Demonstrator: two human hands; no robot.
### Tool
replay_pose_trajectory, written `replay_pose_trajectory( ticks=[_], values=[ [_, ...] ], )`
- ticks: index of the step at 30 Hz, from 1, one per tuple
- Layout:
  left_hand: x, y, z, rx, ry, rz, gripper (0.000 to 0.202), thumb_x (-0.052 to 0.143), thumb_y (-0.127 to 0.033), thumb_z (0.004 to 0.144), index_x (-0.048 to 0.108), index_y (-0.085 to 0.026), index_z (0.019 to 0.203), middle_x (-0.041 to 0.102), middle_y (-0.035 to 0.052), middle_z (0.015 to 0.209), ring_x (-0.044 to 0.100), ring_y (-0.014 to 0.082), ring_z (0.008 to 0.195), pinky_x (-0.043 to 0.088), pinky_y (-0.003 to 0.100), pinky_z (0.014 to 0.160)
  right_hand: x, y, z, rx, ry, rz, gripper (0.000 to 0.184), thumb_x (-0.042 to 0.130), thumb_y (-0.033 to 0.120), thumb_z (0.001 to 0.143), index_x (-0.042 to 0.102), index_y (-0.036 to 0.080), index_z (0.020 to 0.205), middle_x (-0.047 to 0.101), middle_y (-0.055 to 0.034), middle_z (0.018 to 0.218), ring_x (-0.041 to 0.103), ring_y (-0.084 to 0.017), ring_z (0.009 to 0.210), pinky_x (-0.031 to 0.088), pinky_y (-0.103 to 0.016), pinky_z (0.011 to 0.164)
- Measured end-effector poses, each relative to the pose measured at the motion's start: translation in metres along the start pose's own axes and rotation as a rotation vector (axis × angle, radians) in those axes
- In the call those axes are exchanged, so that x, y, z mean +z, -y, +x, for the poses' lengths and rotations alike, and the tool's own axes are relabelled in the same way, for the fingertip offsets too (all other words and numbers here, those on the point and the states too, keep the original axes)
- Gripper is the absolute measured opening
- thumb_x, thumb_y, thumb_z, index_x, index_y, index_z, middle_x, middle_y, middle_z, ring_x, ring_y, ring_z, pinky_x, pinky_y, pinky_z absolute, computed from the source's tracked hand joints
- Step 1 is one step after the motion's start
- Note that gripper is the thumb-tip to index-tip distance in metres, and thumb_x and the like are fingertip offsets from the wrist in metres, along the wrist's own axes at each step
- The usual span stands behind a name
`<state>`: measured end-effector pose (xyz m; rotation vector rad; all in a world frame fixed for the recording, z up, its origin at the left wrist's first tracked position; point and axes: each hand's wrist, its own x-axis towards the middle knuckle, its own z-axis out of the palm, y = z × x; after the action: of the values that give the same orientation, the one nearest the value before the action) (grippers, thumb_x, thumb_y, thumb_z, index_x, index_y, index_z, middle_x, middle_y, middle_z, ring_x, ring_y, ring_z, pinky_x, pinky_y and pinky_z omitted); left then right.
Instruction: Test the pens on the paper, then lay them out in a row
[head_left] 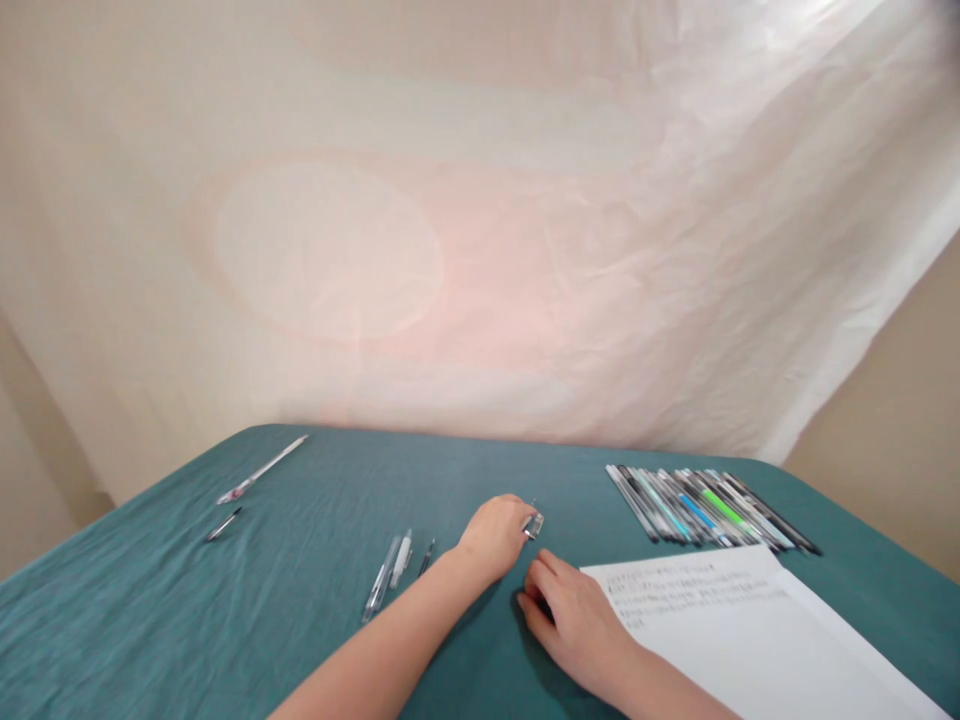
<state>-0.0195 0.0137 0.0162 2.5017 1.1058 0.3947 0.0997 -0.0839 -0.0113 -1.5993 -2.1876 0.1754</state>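
**Clear piece pinched in my left grip, just off the paper's far-left corner**

My left grip (pixel 493 537) is pressed together, pinching a small clear piece (pixel 534 526) at the fingertips. The piece pokes out on the paper's side of my fingers, to the left of the paper (pixel 697 640) and a little beyond its far-left corner. Its long axis seems to slant away from me and toward the paper's side, though the piece is too small and blurred to be sure.

My left hand is the nearer one, since it has the piece; my right grip (pixel 574 625) lies closer to me than the piece, by the paper's left edge. Its fingers curl under, with the undersides hidden, so I cannot tell whether they are pressed together or holding anything.

Left of the paper, past my left grip, come a dark thin rod (pixel 427 557), a short white tube (pixel 402 559) and a clear pen (pixel 381 578), side by side. Farthest left of the paper on the table (pixel 315 560) lie a short black-and-clear piece (pixel 223 525) and, beyond that, a long clear pen (pixel 262 470). Just beyond the paper's far edge is a row of pens (pixel 705 508), set close together.
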Motion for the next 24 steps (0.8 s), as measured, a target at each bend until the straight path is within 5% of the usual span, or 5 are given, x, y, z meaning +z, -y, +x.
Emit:
replay_pose_trajectory(
  ticks=[6,12,19,24],
  values=[
    [0.001,0.012,0.001,-0.068,-0.077,0.066,0.038,0.052,-0.010,0.063,0.060,-0.016,0.099,0.064,0.0058,0.085,0.057,0.0183,0.081,0.041,0.026,0.075,-0.026,-0.009,0.010,0.003,0.038,0.232,0.008,0.047,0.019,0.078,0.052,0.020,0.072,0.052,0.0008,0.074,0.051,-0.012,0.065,0.037,-0.023,0.058],
    [-0.004,0.028,0.006,-0.135,-0.060,-0.090,0.041,0.051,-0.013,0.064,0.057,-0.013,0.105,0.066,0.0052,0.081,0.060,0.0157,0.073,0.043,0.022,0.065,-0.046,-0.033,0.048,0.007,0.016,0.146,0.013,0.048,0.021,0.077,0.059,0.018,0.070,0.056,-0.0007,0.072,0.053,-0.013,0.066,0.038,-0.023,0.062],
    [-0.015,0.034,0.007,-0.168,-0.080,-0.114,0.027,0.045,-0.009,0.068,0.065,-0.015,0.085,0.066,0.0047,0.076,0.060,0.0153,0.071,0.041,0.021,0.063,-0.026,-0.047,0.100,0.417,0.125,-0.124,0.031,0.047,0.041,0.076,0.063,0.017,0.066,0.066,-0.0105,0.075,0.061,-0.022,0.075,0.040,-0.029,0.061],
    [-0.024,0.033,0.008,-0.208,-0.106,-0.170,0.028,0.044,-0.008,0.069,0.063,-0.017,0.088,0.066,0.0038,0.080,0.059,0.0144,0.072,0.042,0.022,0.065,-0.004,-0.048,0.118,0.505,0.147,-0.099,0.033,0.057,0.048,0.065,0.062,0.016,0.060,0.067,-0.0131,0.071,0.063,-0.026,0.074,0.041,-0.029,0.057]
  ],
)
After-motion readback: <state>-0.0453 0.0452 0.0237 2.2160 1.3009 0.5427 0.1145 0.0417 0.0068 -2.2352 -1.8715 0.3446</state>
